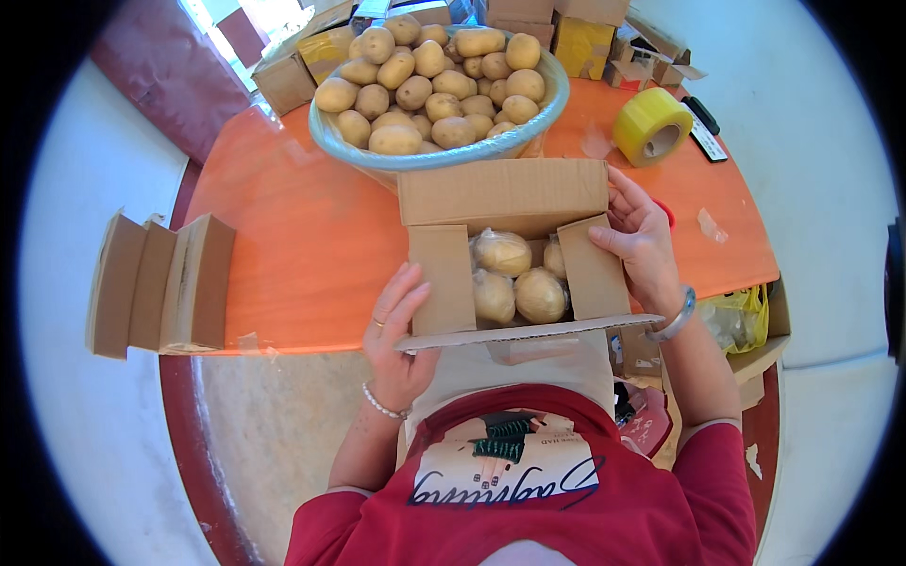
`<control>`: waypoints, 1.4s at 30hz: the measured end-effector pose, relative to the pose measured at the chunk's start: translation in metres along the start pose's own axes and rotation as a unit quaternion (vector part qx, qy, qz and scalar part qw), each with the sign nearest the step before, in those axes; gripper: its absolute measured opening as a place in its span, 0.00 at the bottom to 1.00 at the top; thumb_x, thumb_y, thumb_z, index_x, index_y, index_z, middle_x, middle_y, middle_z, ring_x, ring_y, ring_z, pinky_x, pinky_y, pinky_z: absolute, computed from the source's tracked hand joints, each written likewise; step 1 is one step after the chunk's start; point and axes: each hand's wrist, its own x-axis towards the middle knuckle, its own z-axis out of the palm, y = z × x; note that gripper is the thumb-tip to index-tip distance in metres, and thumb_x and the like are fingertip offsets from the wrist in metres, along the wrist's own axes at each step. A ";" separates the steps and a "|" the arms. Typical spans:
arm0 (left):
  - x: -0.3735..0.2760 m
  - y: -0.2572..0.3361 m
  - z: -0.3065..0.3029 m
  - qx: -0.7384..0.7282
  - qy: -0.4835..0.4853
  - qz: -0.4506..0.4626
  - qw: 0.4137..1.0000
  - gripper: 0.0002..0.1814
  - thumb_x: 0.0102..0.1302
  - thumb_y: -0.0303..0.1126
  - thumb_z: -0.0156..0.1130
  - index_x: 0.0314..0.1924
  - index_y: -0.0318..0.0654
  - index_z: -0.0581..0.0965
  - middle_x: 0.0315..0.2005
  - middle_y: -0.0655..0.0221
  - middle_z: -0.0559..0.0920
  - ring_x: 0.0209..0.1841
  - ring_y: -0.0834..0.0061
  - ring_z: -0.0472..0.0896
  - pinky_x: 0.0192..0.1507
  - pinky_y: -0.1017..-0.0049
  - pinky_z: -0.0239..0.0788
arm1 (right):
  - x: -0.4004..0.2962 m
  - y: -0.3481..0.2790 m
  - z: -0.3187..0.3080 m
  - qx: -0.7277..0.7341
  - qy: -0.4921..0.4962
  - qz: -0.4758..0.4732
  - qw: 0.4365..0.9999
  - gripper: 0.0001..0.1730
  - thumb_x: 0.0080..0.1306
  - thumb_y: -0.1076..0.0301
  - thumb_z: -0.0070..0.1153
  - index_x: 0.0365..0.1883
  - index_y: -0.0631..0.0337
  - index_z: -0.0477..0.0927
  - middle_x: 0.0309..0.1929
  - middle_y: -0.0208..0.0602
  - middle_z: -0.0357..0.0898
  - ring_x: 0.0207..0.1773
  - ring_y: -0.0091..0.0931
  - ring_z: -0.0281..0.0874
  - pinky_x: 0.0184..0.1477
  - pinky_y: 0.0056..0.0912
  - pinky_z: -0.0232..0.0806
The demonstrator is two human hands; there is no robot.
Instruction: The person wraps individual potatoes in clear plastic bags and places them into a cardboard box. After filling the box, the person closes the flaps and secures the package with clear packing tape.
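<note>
A cardboard box stands before me at the near edge of the orange table, its long flaps raised and its short side flaps folded partly inward. Several potatoes wrapped in clear plastic lie inside. My left hand presses on the box's left side, its fingers along the wall. With thumb on the right flap and fingers behind the upper corner, my right hand grips the box. Beyond it, a large basin lined with bluish plastic is heaped with unwrapped potatoes.
Folded cardboard boxes stand at the left table edge. A yellow tape roll lies at the right beside a black object. More cardboard boxes line the far side. A yellow plastic bag sits in a carton lower right.
</note>
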 end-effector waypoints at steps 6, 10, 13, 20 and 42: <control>0.001 -0.002 0.000 -0.018 -0.005 0.007 1.000 0.22 0.55 0.27 0.60 0.52 0.30 0.75 0.56 0.49 0.75 0.62 0.49 0.71 0.62 0.60 0.64 | 0.002 0.008 -0.007 0.078 0.011 0.012 0.997 0.33 0.51 0.89 0.55 0.58 0.66 0.67 0.53 0.39 0.76 0.54 0.26 0.75 0.57 0.29 0.68; 0.000 0.002 -0.002 -0.016 -0.014 0.002 1.000 0.22 0.56 0.28 0.58 0.53 0.31 0.74 0.57 0.48 0.74 0.62 0.48 0.71 0.62 0.59 0.63 | -0.001 0.010 -0.009 0.087 0.017 0.011 0.996 0.31 0.52 0.89 0.55 0.56 0.65 0.67 0.51 0.38 0.77 0.51 0.26 0.76 0.54 0.28 0.70; -0.002 0.004 -0.003 -0.007 -0.026 0.007 1.000 0.23 0.57 0.28 0.57 0.54 0.30 0.73 0.57 0.48 0.74 0.61 0.47 0.71 0.62 0.59 0.63 | -0.013 0.012 -0.009 0.088 0.024 -0.003 0.996 0.28 0.54 0.89 0.55 0.54 0.65 0.70 0.48 0.35 0.77 0.49 0.25 0.76 0.53 0.27 0.70; -0.006 0.006 -0.004 -0.021 -0.030 -0.004 0.999 0.25 0.56 0.27 0.59 0.55 0.29 0.71 0.57 0.47 0.73 0.61 0.48 0.71 0.62 0.60 0.63 | -0.022 0.026 -0.020 -0.024 -0.065 -0.128 0.989 0.14 0.57 0.83 0.55 0.43 0.66 0.79 0.47 0.36 0.75 0.52 0.27 0.73 0.56 0.29 0.64; 0.027 -0.004 -0.017 -0.044 -0.152 0.008 0.987 0.34 0.60 0.50 0.60 0.57 0.28 0.71 0.57 0.50 0.74 0.66 0.45 0.64 0.66 0.56 0.54 | -0.039 0.025 -0.045 -0.109 -0.060 -0.179 0.976 0.33 0.73 0.45 0.33 0.53 0.65 0.78 0.64 0.50 0.67 0.69 0.38 0.60 0.70 0.40 0.48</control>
